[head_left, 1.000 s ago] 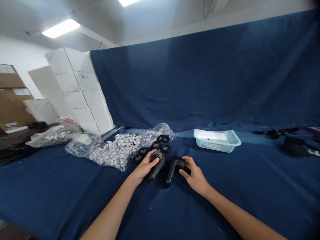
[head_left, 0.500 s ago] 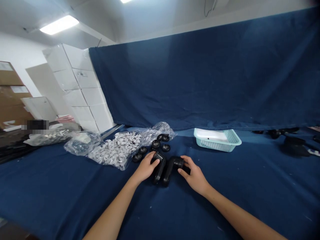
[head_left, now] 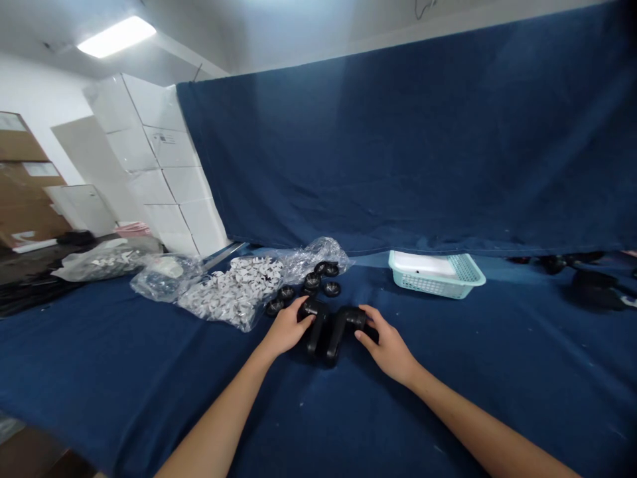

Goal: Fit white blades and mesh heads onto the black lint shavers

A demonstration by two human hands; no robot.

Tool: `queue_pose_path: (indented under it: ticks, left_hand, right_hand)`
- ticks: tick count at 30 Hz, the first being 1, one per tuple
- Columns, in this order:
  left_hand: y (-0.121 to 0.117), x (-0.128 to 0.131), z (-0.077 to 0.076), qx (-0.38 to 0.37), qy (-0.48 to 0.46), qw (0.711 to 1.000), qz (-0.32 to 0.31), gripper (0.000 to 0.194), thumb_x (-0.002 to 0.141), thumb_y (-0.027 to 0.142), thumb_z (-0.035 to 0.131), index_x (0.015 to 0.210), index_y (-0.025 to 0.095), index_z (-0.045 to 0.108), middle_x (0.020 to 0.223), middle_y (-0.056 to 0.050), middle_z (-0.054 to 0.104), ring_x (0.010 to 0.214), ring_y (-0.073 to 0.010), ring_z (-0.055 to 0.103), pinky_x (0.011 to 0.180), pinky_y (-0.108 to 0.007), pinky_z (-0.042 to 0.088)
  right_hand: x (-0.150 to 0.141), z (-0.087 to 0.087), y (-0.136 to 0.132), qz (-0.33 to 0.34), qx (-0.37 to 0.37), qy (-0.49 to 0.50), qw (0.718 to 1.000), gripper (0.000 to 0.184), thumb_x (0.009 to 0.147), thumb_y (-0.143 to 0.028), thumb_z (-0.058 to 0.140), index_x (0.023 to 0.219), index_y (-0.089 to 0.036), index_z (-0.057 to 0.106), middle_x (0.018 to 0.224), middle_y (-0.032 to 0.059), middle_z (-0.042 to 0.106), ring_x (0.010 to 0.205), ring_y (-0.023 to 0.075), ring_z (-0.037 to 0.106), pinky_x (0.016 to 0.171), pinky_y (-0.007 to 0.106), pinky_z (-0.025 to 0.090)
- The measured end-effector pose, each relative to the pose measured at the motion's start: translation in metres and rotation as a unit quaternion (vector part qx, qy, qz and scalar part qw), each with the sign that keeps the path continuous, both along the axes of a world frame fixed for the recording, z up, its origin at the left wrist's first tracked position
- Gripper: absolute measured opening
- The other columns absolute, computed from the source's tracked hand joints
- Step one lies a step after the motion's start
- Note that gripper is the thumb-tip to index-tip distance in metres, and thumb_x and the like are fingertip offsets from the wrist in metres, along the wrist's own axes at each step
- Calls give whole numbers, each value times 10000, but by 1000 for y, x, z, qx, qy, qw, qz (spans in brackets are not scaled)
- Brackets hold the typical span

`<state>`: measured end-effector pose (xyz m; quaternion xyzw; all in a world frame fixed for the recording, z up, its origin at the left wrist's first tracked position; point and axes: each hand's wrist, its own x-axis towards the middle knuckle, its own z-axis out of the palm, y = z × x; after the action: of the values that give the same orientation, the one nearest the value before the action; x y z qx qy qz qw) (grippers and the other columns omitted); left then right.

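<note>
Left hand [head_left: 287, 328], right hand [head_left: 387, 342], black parts [head_left: 326, 335]

A person's left hand [head_left: 287, 328] and right hand [head_left: 387, 340] have drawn closer, bringing a black moulded plastic part [head_left: 315, 332] and its twin [head_left: 343, 325] from well apart to side by side, lower ends nearly meeting; shadow hides whether they touch. The left-held part now stands more upright. The head camera dips slightly, lifting the pale-blue plastic basket [head_left: 436, 275] higher in the frame.
</note>
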<state>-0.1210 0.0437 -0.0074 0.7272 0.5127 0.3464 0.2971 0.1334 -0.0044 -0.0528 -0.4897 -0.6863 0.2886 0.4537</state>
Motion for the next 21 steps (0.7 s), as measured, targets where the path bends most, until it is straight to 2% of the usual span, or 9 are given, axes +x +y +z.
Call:
queue_pose_path:
  ticks: [5,11,14,18,21]
  left_hand:
    - [5,0,-9,1,-18,1000,-9,534,796,345,626,1302,202,533,1190,-92,661,1083,-275,626,981,-385,446]
    - [4,0,-6,-10,-27,1000,-1,539,780,354,634,1287,191,554,1217,-96,648,1090,-279,615,969,-392,449]
    - [1,1,-1,-21,-27,999,19,578,749,340,640,1299,189,551,1247,-109,628,964,-261,648,873,-373,489]
    - [-2,-1,8,-30,-27,998,50,656,677,255,644,1321,208,526,1299,-115,585,666,-157,615,678,-313,501]
    - [-5,-2,16,-5,-23,996,86,550,696,313,634,1231,200,584,1191,-95,623,587,-117,545,648,-302,470]
  right_hand:
    - [0,2,-2,5,-1,-19,1000,526,866,-290,541,1369,-286,389,1296,59,588,1175,235,586,1028,452,441]
    - [-1,5,-3,-9,8,-21,1000,512,863,-292,555,1356,-299,417,1300,49,593,1180,237,586,1029,456,446]
    - [-1,5,-3,-11,6,-19,1000,515,865,-296,553,1362,-294,419,1321,53,582,1196,239,575,1037,457,439]
    - [-2,4,-3,-16,4,-6,1000,585,865,-309,562,1415,-297,364,1356,66,557,1192,243,580,1029,461,444]
    - [-2,3,-3,-24,2,0,1000,630,860,-322,575,1440,-291,333,1366,82,548,1192,248,580,1025,465,446]
